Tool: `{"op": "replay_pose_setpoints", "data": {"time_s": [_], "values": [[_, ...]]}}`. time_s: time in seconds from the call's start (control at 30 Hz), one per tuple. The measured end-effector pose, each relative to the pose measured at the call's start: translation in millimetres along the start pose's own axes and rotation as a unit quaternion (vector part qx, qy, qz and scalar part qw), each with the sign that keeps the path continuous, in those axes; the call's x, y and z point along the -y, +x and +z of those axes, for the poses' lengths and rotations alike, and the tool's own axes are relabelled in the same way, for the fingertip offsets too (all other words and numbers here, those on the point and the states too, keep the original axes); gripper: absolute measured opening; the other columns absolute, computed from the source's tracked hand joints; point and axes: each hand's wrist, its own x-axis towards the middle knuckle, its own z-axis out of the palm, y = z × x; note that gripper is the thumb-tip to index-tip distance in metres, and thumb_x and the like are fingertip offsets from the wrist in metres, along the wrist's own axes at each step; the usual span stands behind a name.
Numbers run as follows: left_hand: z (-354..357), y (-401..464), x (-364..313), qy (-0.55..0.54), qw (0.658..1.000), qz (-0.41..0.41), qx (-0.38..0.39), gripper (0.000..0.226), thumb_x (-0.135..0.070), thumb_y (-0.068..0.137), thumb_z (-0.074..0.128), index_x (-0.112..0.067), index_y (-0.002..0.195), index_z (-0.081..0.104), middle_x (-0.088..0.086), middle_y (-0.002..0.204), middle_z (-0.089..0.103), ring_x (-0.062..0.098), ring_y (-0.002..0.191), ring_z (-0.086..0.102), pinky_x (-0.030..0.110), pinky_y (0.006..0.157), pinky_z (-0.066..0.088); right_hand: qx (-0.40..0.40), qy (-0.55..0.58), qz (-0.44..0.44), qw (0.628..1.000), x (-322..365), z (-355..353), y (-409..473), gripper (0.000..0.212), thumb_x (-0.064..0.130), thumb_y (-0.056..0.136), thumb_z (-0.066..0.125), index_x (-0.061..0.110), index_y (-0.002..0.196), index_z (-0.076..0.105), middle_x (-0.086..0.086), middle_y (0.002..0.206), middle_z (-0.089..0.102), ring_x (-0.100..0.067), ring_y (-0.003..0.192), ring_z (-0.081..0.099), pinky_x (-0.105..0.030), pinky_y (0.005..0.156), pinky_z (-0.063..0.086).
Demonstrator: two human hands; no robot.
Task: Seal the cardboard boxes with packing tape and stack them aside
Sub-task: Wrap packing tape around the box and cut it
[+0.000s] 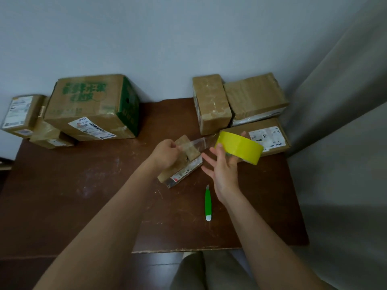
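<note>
The left hand (166,152) is curled, its fingertips pinching the free end of a clear tape strip (199,142) just above a small cardboard box (182,162), over whose near-left part the hand lies. The right hand (223,164) holds the yellow tape roll (240,147) with its thumb on the roll's near rim and a fingertip showing at the far rim, while the other fingers are spread loosely below it. The strip runs taut between the two hands, from the roll on the right down and left to the pinch, crossing over the small box's upper end. That box lies flat on the brown counter (94,185) between the hands, its long axis slanting from near-left to far-right, a printed label on its right side. The roll is tilted, its broad yellow band facing the camera. Near the right wrist a green utility knife (208,203) lies on the counter, blade end pointing away. Farther out, a flat labelled box (270,135) sits behind the roll, with two taped boxes (211,103) beyond it against the wall; a large green-printed box (90,105) and smaller boxes (21,115) stand at the far left.
</note>
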Motion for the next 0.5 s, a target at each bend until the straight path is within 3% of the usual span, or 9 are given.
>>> {"op": "replay_pose_setpoints", "data": {"time_s": [0.07, 0.1, 0.17, 0.23, 0.3, 0.4, 0.5], "values": [[2, -3, -3, -0.007, 1.000, -0.001, -0.010, 0.020, -0.027, 0.103, 0.046, -0.009, 0.104, 0.055, 0.004, 0.099, 0.055, 0.015, 0.084, 0.050, 0.028, 0.067, 0.039, 0.003, 0.003, 0.015, 1.000, -6, 1, 6, 0.056, 0.034, 0.104, 0.048, 0.027, 0.154, 0.025, -0.009, 0.140, 0.055, -0.012, 0.102, 0.068, -0.046, 0.094, 0.055], [3, -4, -4, -0.010, 1.000, -0.006, -0.013, 0.020, -0.027, 0.103, 0.046, -0.009, 0.103, 0.055, 0.003, 0.098, 0.054, 0.016, 0.084, 0.051, 0.028, 0.066, 0.038, 0.006, 0.006, 0.019, 1.000, -6, 1, 9, 0.057, 0.034, 0.104, 0.047, 0.024, 0.155, 0.024, -0.010, 0.141, 0.054, -0.014, 0.103, 0.068, -0.046, 0.094, 0.055], [6, -7, -7, -0.023, 0.999, -0.019, -0.020, 0.021, -0.024, 0.104, 0.044, -0.008, 0.093, 0.054, 0.003, 0.088, 0.053, 0.013, 0.074, 0.048, 0.026, 0.059, 0.037, 0.016, 0.006, 0.017, 1.000, -8, 1, 16, 0.060, 0.034, 0.105, 0.047, 0.028, 0.157, 0.019, -0.010, 0.144, 0.053, -0.018, 0.108, 0.067, -0.047, 0.094, 0.054], [9, -11, -8, -0.032, 0.998, -0.040, -0.027, 0.026, -0.020, 0.104, 0.042, -0.011, 0.081, 0.051, 0.003, 0.078, 0.050, 0.012, 0.065, 0.044, 0.025, 0.055, 0.035, 0.037, -0.001, 0.001, 0.999, -7, 1, 21, 0.063, 0.033, 0.105, 0.047, 0.042, 0.156, 0.012, -0.008, 0.147, 0.050, -0.020, 0.114, 0.066, -0.042, 0.088, 0.055], [12, -12, -5, -0.039, 0.996, -0.068, -0.035, 0.021, -0.021, 0.104, 0.040, -0.008, 0.096, 0.054, 0.003, 0.085, 0.052, 0.012, 0.067, 0.046, 0.025, 0.053, 0.036, 0.061, -0.023, -0.025, 0.998, -4, 4, 24, 0.064, 0.032, 0.105, 0.046, 0.060, 0.147, 0.007, -0.006, 0.148, 0.050, -0.020, 0.117, 0.065, -0.033, 0.080, 0.054], [16, -19, -5, -0.064, 0.992, -0.104, -0.042, 0.034, -0.025, 0.106, 0.036, -0.003, 0.131, 0.046, 0.009, 0.113, 0.055, 0.018, 0.084, 0.055, 0.029, 0.068, 0.047, 0.093, -0.063, -0.057, 0.992, 0, 6, 30, 0.069, 0.031, 0.105, 0.046, 0.060, 0.148, 0.000, -0.007, 0.144, 0.053, -0.011, 0.114, 0.065, -0.028, 0.082, 0.052], [18, -23, -7, -0.062, 0.989, -0.127, -0.048, 0.040, -0.025, 0.106, 0.035, -0.004, 0.139, 0.042, 0.013, 0.131, 0.052, 0.027, 0.107, 0.056, 0.036, 0.087, 0.050, 0.117, -0.102, -0.090, 0.984, 0, 6, 34, 0.068, 0.033, 0.105, 0.047, 0.065, 0.143, 0.002, -0.009, 0.144, 0.054, -0.009, 0.114, 0.064, -0.021, 0.086, 0.050]]}}
